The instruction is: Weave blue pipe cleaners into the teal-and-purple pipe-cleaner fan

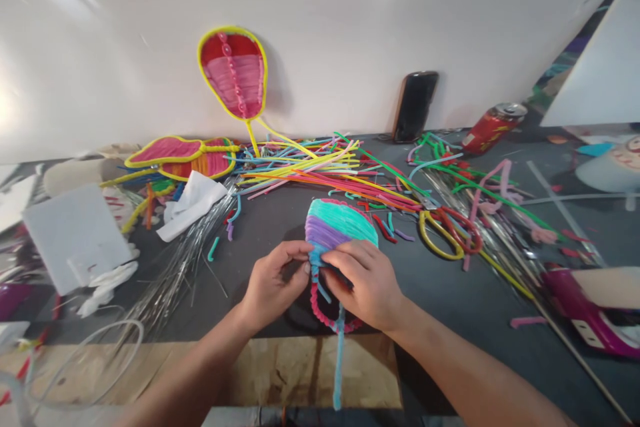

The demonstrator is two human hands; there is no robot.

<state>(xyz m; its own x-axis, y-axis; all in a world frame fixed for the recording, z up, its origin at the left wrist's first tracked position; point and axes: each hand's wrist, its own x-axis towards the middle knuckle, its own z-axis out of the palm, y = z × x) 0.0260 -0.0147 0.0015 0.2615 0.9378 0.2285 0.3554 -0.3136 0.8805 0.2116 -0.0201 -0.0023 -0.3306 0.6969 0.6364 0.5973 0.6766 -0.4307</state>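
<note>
The dark gray tabletop [273, 227] has a messy pile of bright fuzzy sticks [310, 167] near its back edge. A phone [416, 107] and a red can [490, 129] stand along that edge, toward the right. Shiny wires [187, 260] lie on the left.

Two hands [370, 283], one turquoise-purple piece [330, 232], one phone [416, 107], one can [494, 129], one pair of scissors [448, 228]

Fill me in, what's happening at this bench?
A person has both hands on a fuzzy piece banded teal, purple and blue. The left hand and right hand meet around its blue part. Below, the pink loop is only partly covered, and a light blue strand hangs down. Behind lie loose fuzzy stems.
</note>
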